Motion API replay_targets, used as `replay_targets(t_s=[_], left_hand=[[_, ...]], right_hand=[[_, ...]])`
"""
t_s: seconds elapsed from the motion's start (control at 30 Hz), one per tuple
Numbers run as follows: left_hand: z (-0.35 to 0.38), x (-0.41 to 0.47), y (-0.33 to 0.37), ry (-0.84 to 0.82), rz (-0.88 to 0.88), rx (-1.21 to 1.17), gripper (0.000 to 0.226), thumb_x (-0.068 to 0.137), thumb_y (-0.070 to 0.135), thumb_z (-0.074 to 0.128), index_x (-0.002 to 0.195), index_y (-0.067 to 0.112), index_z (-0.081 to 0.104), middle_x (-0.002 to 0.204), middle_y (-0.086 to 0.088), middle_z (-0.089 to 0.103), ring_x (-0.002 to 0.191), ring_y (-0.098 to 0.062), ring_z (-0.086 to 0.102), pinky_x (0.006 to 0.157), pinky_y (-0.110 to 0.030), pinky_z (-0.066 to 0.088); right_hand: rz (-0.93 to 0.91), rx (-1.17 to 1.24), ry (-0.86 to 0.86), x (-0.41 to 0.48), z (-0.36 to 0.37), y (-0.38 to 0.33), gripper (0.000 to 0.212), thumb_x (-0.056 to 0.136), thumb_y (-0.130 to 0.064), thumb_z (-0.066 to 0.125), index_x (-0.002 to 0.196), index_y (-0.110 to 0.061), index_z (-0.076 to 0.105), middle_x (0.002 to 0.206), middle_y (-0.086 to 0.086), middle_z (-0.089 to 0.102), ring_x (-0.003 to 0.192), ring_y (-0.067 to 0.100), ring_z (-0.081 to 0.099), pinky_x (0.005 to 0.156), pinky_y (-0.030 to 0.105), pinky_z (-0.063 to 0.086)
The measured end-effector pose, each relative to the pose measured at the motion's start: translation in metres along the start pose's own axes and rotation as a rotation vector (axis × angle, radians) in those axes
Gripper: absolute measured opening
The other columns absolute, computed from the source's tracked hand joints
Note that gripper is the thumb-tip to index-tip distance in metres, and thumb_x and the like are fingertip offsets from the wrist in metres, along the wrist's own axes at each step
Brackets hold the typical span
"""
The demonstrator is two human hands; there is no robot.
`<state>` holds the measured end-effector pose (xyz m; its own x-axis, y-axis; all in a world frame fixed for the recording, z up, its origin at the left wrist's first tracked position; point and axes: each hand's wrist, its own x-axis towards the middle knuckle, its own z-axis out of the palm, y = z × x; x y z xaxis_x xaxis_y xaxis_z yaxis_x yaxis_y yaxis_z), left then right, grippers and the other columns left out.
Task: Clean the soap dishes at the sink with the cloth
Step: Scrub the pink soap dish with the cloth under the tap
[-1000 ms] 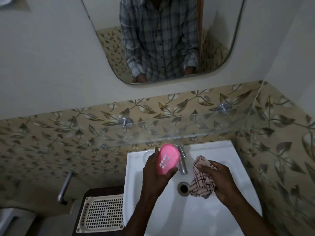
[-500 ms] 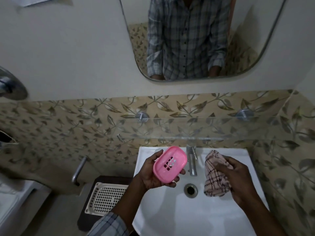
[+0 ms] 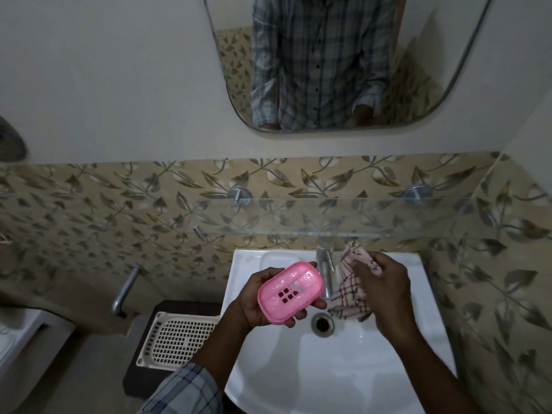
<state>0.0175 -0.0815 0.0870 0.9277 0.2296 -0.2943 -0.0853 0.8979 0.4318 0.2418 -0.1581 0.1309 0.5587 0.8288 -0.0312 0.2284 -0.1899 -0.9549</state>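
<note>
Change: a second ago the pink soap dish (image 3: 291, 291) stood on end close to the tap (image 3: 325, 270); it now lies flatter across the palm, slotted face up, a little left of the tap.
Left hand (image 3: 249, 306): cups the dish from below, fingertips curled round its near edge, thumb at the far edge.
Soap dish: held over the left part of the white sink (image 3: 328, 372), clear of the basin.
Right hand (image 3: 385, 291): grips the bunched checked cloth (image 3: 349, 297), which hangs just right of the tap above the drain (image 3: 322, 324).
Gap: dish and cloth are near each other but apart.
Left of sink: a white perforated tray (image 3: 182, 339) on a dark stand (image 3: 140, 380).
Behind: a glass shelf (image 3: 328, 216) on leaf-patterned tiles (image 3: 119, 204), then a mirror (image 3: 418, 70) reflecting a checked shirt.
</note>
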Motion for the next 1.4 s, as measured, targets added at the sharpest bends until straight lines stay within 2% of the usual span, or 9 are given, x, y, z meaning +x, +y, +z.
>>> replay_targets(t_s=[0.17, 0.37, 0.47, 0.73, 0.87, 1.0, 1.13, 1.27, 1.4], left_hand=[[-0.004, 0.012, -0.007, 0.156, -0.033, 0.066, 0.067, 0.095, 0.05, 0.023, 0.142, 0.008, 0.046, 0.131, -0.025, 0.052, 0.097, -0.034, 0.057, 0.079, -0.038, 0.049], [0.006, 0.026, -0.008, 0.458, 0.012, 0.124, 0.037, 0.085, 0.037, 0.051, 0.089, 0.007, 0.073, 0.084, -0.009, 0.073, 0.076, -0.021, 0.069, 0.073, -0.028, 0.057], [0.008, 0.023, -0.007, 0.51, -0.007, 0.123, 0.041, 0.089, 0.041, 0.046, 0.1, 0.009, 0.07, 0.094, -0.012, 0.071, 0.085, -0.027, 0.067, 0.075, -0.035, 0.059], [0.0, 0.025, -0.012, 0.508, 0.028, 0.07, 0.041, 0.087, 0.04, 0.05, 0.096, 0.009, 0.075, 0.092, -0.013, 0.072, 0.085, -0.028, 0.067, 0.077, -0.036, 0.058], [-0.006, 0.023, -0.014, 0.51, 0.045, 0.064, 0.04, 0.088, 0.039, 0.05, 0.101, 0.006, 0.069, 0.09, -0.012, 0.07, 0.081, -0.025, 0.067, 0.076, -0.034, 0.056], [-0.001, 0.028, -0.015, 0.525, 0.098, 0.103, 0.041, 0.089, 0.04, 0.053, 0.106, 0.008, 0.072, 0.099, -0.015, 0.07, 0.087, -0.028, 0.067, 0.079, -0.037, 0.055], [-0.001, 0.028, -0.012, 0.547, 0.189, 0.156, 0.046, 0.096, 0.039, 0.048, 0.123, 0.008, 0.066, 0.113, -0.018, 0.066, 0.099, -0.029, 0.064, 0.086, -0.042, 0.053], [0.006, 0.034, -0.021, 0.48, 0.312, 0.121, 0.046, 0.089, 0.037, 0.058, 0.126, 0.011, 0.064, 0.113, -0.018, 0.072, 0.099, -0.03, 0.07, 0.086, -0.042, 0.058], [-0.006, 0.025, -0.027, 0.398, 0.356, -0.081, 0.068, 0.086, 0.039, 0.062, 0.139, -0.002, 0.051, 0.134, -0.032, 0.056, 0.118, -0.048, 0.057, 0.106, -0.061, 0.041]], right_hand=[[-0.309, -0.223, -0.065, -0.015, -0.005, 0.002, 0.022, 0.079, -0.012, 0.077, 0.098, -0.022, 0.074, 0.087, -0.003, 0.074, 0.075, 0.013, 0.068, 0.066, 0.015, 0.052], [-0.847, -0.69, -0.294, -0.058, 0.052, 0.016, 0.049, 0.048, -0.001, 0.093, 0.094, -0.01, 0.078, 0.091, 0.007, 0.077, 0.077, 0.026, 0.074, 0.062, 0.029, 0.061], [-0.603, -0.725, -0.277, -0.044, 0.05, 0.019, 0.048, 0.055, -0.01, 0.092, 0.099, -0.019, 0.076, 0.095, 0.001, 0.074, 0.08, 0.023, 0.07, 0.068, 0.027, 0.056], [-0.614, -0.854, -0.269, -0.042, 0.055, 0.009, 0.055, 0.041, -0.014, 0.092, 0.093, -0.012, 0.074, 0.089, 0.007, 0.069, 0.077, 0.029, 0.065, 0.065, 0.035, 0.056], [-0.966, -0.846, -0.34, -0.047, 0.057, 0.02, 0.037, 0.061, -0.007, 0.078, 0.097, -0.011, 0.073, 0.095, 0.007, 0.071, 0.085, 0.028, 0.066, 0.074, 0.036, 0.056], [-0.653, -0.91, -0.239, -0.039, 0.052, 0.014, 0.049, 0.046, -0.009, 0.089, 0.093, -0.009, 0.074, 0.086, 0.01, 0.07, 0.076, 0.03, 0.067, 0.065, 0.033, 0.058], [-0.733, -0.961, -0.291, -0.045, 0.057, 0.014, 0.058, 0.042, -0.011, 0.09, 0.097, -0.008, 0.075, 0.085, 0.01, 0.071, 0.07, 0.028, 0.068, 0.059, 0.032, 0.057], [-0.196, -0.836, -0.127, -0.02, 0.054, -0.019, 0.02, 0.089, -0.023, 0.061, 0.105, -0.013, 0.067, 0.098, 0.007, 0.069, 0.087, 0.026, 0.068, 0.066, 0.029, 0.048], [-0.052, -0.494, -0.004, -0.013, 0.014, -0.017, 0.009, 0.085, -0.023, 0.068, 0.087, -0.015, 0.069, 0.083, 0.005, 0.074, 0.082, 0.028, 0.069, 0.06, 0.026, 0.043]])
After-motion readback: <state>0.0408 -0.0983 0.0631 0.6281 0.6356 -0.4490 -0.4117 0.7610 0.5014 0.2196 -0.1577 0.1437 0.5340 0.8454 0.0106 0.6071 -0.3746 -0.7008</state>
